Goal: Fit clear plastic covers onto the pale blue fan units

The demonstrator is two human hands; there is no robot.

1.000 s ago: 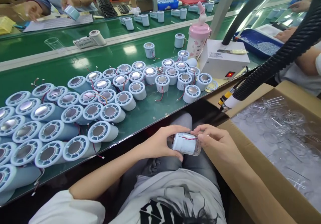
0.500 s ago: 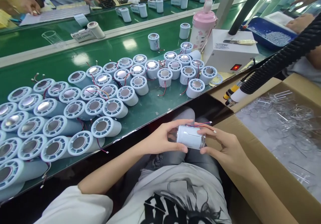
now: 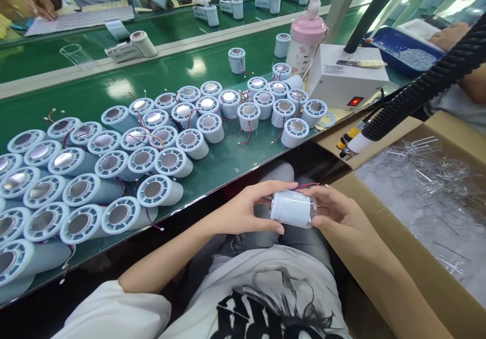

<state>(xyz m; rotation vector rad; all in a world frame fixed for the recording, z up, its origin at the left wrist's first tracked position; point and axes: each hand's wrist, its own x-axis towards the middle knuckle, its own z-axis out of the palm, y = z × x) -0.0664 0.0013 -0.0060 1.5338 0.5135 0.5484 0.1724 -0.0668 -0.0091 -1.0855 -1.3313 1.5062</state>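
Between my hands, above my lap, is a light-blue motor cylinder [image 3: 289, 207] lying on its side with a clear plastic sleeve [image 3: 313, 211] around it. My left hand [image 3: 253, 211] grips its left end, thumb below and fingers above. At the other end, the fingers of my right hand [image 3: 334, 208] close on the sleeve's clear rim. Thin red and dark wires [image 3: 307, 185] run over the top towards my right fingers. Many similar blue cylinders [image 3: 154, 189] stand or lean in rows on the green bench [image 3: 228, 169], metal discs facing up.
An open cardboard box [image 3: 383, 237] of clear plastic parts [image 3: 429, 192] stands at my right. Beyond it are a black hose [image 3: 413, 93], a white box with a lit red switch [image 3: 347, 75] and a pink bottle [image 3: 307, 40]. Co-workers' hands [image 3: 40, 4] are across the bench.
My hands and the cylinder have shifted slightly right, and my right fingers now sit further out, with more clear sleeve showing. Across the bench, a co-worker has lifted a blue unit.
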